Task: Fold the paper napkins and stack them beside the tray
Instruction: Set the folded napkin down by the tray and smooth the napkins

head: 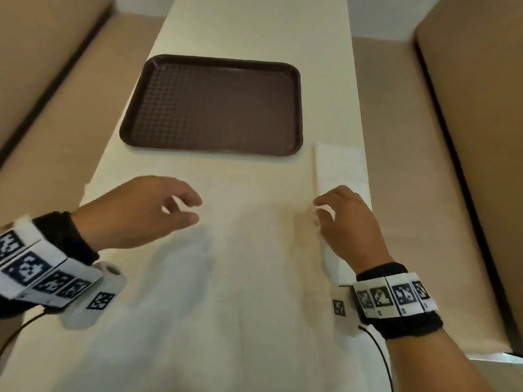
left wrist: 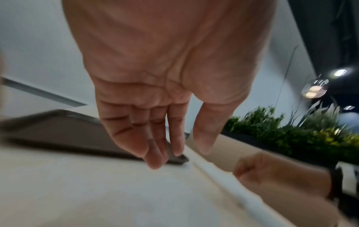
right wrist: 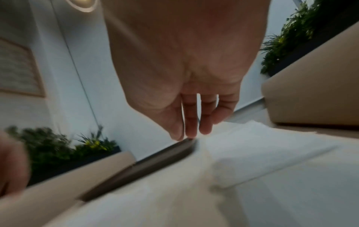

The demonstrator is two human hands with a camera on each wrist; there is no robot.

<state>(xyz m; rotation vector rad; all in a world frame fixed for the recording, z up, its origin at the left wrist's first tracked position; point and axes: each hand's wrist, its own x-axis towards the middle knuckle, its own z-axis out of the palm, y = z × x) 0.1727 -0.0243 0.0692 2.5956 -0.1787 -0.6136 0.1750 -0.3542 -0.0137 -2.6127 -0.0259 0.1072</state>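
White paper lies under my relaxed fingers (right wrist: 191, 122): my right hand (head: 349, 224) hovers loose, holding nothing, over the near end of the folded napkins (head: 339, 165). My left hand (head: 135, 212) hangs released too, gripping nothing, above the pale worktop (head: 226, 278). The napkins sit just beside the brown tray (head: 215, 106), at its near right corner.

One long cream table (head: 254, 29) carries the items. A dark brown tray (head: 215, 104) lies flat on it. Folded white napkins (head: 339, 165) lie just beside the tray's near right corner, apart from it.
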